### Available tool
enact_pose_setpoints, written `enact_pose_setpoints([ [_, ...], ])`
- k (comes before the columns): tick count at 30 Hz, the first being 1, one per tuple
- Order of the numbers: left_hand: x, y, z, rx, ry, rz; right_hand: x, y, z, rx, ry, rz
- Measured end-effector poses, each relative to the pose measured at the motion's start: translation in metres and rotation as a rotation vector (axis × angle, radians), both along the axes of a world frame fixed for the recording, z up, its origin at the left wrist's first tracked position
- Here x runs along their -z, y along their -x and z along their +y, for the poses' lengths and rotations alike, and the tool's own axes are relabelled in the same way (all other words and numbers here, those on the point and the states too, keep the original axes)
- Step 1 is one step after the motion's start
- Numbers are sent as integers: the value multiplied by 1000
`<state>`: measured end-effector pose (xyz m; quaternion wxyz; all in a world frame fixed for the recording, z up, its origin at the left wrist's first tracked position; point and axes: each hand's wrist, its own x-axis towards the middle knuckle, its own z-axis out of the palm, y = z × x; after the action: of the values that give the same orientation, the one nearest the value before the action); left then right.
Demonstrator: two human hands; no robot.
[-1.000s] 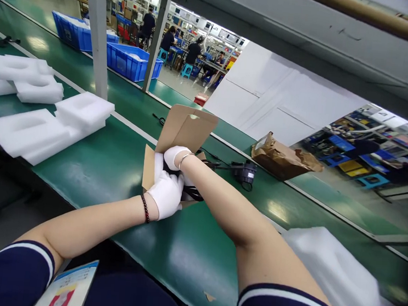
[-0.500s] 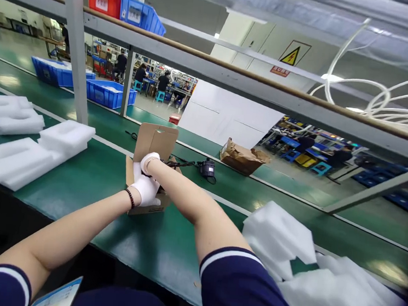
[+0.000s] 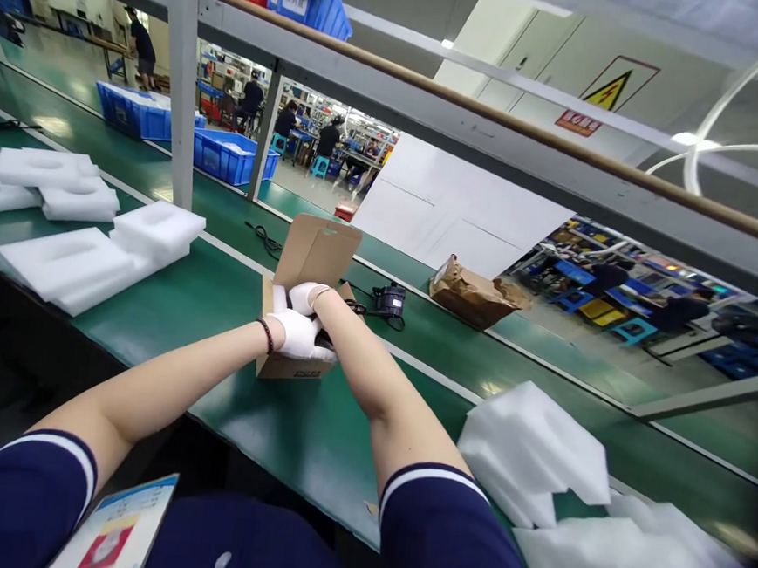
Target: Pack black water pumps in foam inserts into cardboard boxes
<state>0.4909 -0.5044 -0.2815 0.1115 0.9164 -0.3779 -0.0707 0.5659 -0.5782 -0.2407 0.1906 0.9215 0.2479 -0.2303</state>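
A small brown cardboard box (image 3: 290, 368) stands on the green bench with its lid flap (image 3: 319, 251) raised. My left hand (image 3: 296, 333), in a white glove, reaches over the box's front into its opening; its fingertips are hidden inside. My right hand (image 3: 307, 298), also gloved, curls down into the box just behind the left, and whatever it grips is hidden. White foam (image 3: 279, 299) shows at the box's left inner side. A dark part is partly visible between the hands and the front wall. Behind the box lies a black device (image 3: 389, 301) with a black cable.
White foam pieces (image 3: 66, 261) lie at left, and more foam (image 3: 536, 454) at right. A crumpled brown paper package (image 3: 476, 293) sits at the back. Blue bins (image 3: 224, 156) stand behind the frame post (image 3: 179, 84). A rail (image 3: 432, 104) crosses above the bench. People sit farther off.
The view has shifted, so the bench and box appear farther right or higher. Both hands stay in the box; the right hand's curled fingers and the foam inside show more clearly.
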Motion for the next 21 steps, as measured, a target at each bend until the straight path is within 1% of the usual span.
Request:
enact_pose_setpoints([
  [2,-18,-2,12,17,-71,-2,-27,13,-16,-30,-45,-15],
  [3,-26,-4,17,3,-104,-19,-39,22,-27,-24,-60,-49],
  [5,-37,-10,24,-69,-118,-120,-55,42,-54,56,-33,-125],
  [6,-38,-14,24,-78,-95,-194,-59,54,-67,117,2,-136],
  [7,-38,-19,22,-38,-68,-271,-59,65,-79,175,32,-123],
  [9,-31,-31,10,157,-61,-377,-52,88,-97,239,45,-81],
  [10,-27,-37,1,263,-82,-387,-47,98,-102,243,33,-70],
  [11,-22,-43,-8,341,-114,-375,-41,106,-104,244,21,-74],
  [13,-17,-54,-23,402,-160,-340,-33,115,-105,262,24,-113],
  [15,-16,-62,-29,401,-141,-323,-30,117,-103,300,33,-150],
  [17,-17,-68,-24,346,-29,-313,-31,113,-101,320,6,-213],
  [18,-17,-70,-19,290,56,-305,-31,110,-101,329,-40,-268],
  [19,-16,-72,-13,221,146,-296,-29,106,-100,349,-115,-333],
  [21,-13,-76,-3,79,297,-286,-21,98,-98,426,-363,-416],
])
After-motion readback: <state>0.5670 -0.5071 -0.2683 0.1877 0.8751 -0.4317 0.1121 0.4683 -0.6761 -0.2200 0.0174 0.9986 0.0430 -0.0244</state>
